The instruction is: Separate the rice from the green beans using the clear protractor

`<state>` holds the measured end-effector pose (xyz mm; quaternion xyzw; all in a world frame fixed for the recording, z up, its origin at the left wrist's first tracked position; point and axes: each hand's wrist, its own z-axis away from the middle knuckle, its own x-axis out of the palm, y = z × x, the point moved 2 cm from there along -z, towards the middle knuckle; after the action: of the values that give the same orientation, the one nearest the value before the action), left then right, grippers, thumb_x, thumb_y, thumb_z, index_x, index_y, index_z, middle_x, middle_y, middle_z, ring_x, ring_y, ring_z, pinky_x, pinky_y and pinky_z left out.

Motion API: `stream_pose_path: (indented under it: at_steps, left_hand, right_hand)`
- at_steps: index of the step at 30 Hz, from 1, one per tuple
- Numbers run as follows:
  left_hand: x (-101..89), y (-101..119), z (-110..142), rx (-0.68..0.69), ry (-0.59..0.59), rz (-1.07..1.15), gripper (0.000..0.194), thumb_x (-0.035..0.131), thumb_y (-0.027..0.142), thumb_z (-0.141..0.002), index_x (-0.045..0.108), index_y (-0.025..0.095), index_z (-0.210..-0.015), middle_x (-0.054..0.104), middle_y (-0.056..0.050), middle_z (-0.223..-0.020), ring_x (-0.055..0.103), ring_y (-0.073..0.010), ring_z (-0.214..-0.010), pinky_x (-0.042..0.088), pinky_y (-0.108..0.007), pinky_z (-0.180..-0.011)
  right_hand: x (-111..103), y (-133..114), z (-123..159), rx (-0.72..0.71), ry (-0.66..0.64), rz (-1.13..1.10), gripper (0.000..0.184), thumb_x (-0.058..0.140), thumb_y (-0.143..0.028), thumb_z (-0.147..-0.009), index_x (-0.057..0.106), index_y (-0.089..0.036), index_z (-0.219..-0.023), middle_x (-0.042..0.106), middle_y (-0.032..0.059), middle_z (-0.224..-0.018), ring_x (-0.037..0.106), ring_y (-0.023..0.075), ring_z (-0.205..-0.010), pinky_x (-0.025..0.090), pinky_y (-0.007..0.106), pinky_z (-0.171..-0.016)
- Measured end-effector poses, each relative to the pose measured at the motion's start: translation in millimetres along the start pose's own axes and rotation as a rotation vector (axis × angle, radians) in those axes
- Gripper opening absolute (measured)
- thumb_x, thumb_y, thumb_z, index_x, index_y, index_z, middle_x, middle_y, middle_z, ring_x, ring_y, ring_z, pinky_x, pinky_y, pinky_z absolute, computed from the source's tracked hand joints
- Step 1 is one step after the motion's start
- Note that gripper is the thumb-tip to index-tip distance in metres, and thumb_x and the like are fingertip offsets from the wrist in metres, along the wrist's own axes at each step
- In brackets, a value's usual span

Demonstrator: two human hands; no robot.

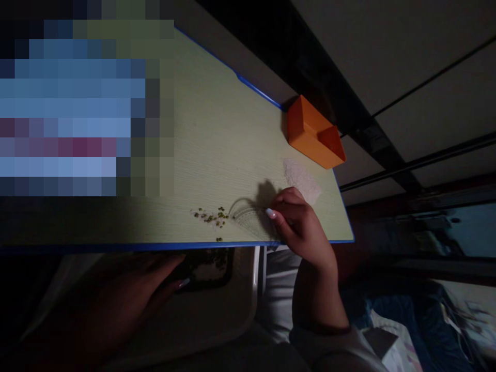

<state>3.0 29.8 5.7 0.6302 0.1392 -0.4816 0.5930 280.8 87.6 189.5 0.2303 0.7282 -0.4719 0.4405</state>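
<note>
My right hand (pixel 302 225) is closed in a pinch on a clear protractor (pixel 253 221), held low over the pale table near its front edge. Just left of the protractor lie small green grains (pixel 211 217), which look like beans, mixed with a few whitish ones. Beyond my right hand is a flat patch of fine pale pinkish grains (pixel 300 178), partly covered by the fingers. Below the table edge, in shadow, my left hand (pixel 132 289) grips the left side of a dark container (pixel 222 281) with more green grains inside. Its fingertips partly overlap the container.
An orange open box (pixel 310 139) stands at the table's far right corner. Blue edging (pixel 155 246) runs round the tabletop. A pale bin (pixel 232 320) sits beneath the dark container. A blurred block covers the upper left. Bags and dark blue cloth (pixel 395 315) lie at lower right.
</note>
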Motion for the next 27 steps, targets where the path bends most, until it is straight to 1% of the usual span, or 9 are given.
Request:
stream_pose_path:
  at_steps: [3, 6, 9, 13, 17, 21, 24, 27]
  left_hand:
    - [0.7, -1, 1, 0.0, -0.021, -0.061, 0.062, 0.026, 0.073, -0.093, 0.06, 0.047, -0.138, 0.07, -0.003, -0.143, 0.071, -0.0347, -0.124, 0.058, -0.064, -0.107]
    - [0.4, -1, 3, 0.017, -0.02, -0.076, 0.065, 0.021, 0.074, -0.092, 0.058, 0.049, -0.14, 0.071, -0.003, -0.142, 0.07, -0.0347, -0.126, 0.059, -0.064, -0.107]
    - [0.1, -1, 3, 0.017, -0.021, -0.073, 0.065, 0.022, 0.076, -0.091, 0.059, 0.049, -0.138, 0.071, -0.002, -0.142, 0.07, -0.0356, -0.125, 0.059, -0.065, -0.107]
    - [3.0, -4, 4, 0.014, -0.016, -0.064, 0.059, 0.031, 0.07, -0.093, 0.06, 0.046, -0.138, 0.07, -0.002, -0.143, 0.071, -0.0376, -0.122, 0.06, -0.065, -0.105]
    - [5.7, -7, 4, 0.032, 0.03, -0.059, 0.052, 0.037, 0.068, -0.093, 0.059, 0.051, -0.137, 0.07, 0.003, -0.142, 0.071, -0.0381, -0.122, 0.059, -0.067, -0.104]
    - [4.7, -5, 4, 0.021, 0.013, -0.045, 0.059, 0.032, 0.071, -0.093, 0.061, 0.045, -0.137, 0.071, -0.003, -0.142, 0.071, -0.0381, -0.123, 0.059, -0.065, -0.105]
    - [3.6, -4, 5, 0.009, -0.018, -0.069, 0.064, 0.025, 0.074, -0.092, 0.059, 0.047, -0.139, 0.07, -0.003, -0.144, 0.068, -0.0375, -0.128, 0.057, -0.067, -0.109]
    - [4.7, -5, 7, 0.022, -0.018, -0.103, 0.063, 0.022, 0.073, -0.093, 0.056, 0.049, -0.141, 0.069, -0.002, -0.145, 0.069, -0.0359, -0.127, 0.058, -0.066, -0.108]
  right_hand:
    - [0, 3, -1, 0.015, 0.02, 0.01, 0.033, 0.053, -0.025, -0.103, 0.053, -0.022, -0.07, 0.059, 0.0051, -0.085, 0.055, 0.0205, -0.09, 0.044, 0.038, -0.083]
    - [1, 5, -2, 0.035, 0.028, 0.025, 0.034, 0.053, -0.026, -0.103, 0.053, -0.023, -0.069, 0.059, 0.0045, -0.083, 0.054, 0.0204, -0.089, 0.043, 0.038, -0.083]
    - [2, 6, -5, 0.03, 0.032, 0.031, 0.033, 0.053, -0.026, -0.103, 0.054, -0.023, -0.07, 0.06, 0.0044, -0.083, 0.055, 0.0203, -0.089, 0.044, 0.038, -0.083]
    - [5, 5, -12, 0.004, 0.032, 0.035, 0.034, 0.053, -0.027, -0.103, 0.052, -0.024, -0.069, 0.06, 0.0045, -0.084, 0.055, 0.0207, -0.09, 0.045, 0.039, -0.085]
    - [7, 3, -19, -0.01, 0.016, 0.041, 0.035, 0.053, -0.029, -0.103, 0.053, -0.024, -0.069, 0.059, 0.0046, -0.085, 0.055, 0.021, -0.092, 0.045, 0.039, -0.085]
    - [6, 2, -19, -0.047, -0.017, 0.025, 0.035, 0.054, -0.029, -0.103, 0.054, -0.023, -0.069, 0.06, 0.0042, -0.086, 0.055, 0.0204, -0.092, 0.044, 0.038, -0.085]
    - [4, 3, -16, -0.064, -0.043, 0.013, 0.035, 0.055, -0.03, -0.103, 0.055, -0.023, -0.069, 0.06, 0.0044, -0.087, 0.055, 0.0206, -0.093, 0.044, 0.038, -0.087]
    - [2, 4, -12, -0.062, -0.058, 0.0, 0.036, 0.054, -0.03, -0.104, 0.054, -0.023, -0.068, 0.059, 0.004, -0.086, 0.054, 0.0205, -0.092, 0.043, 0.038, -0.086]
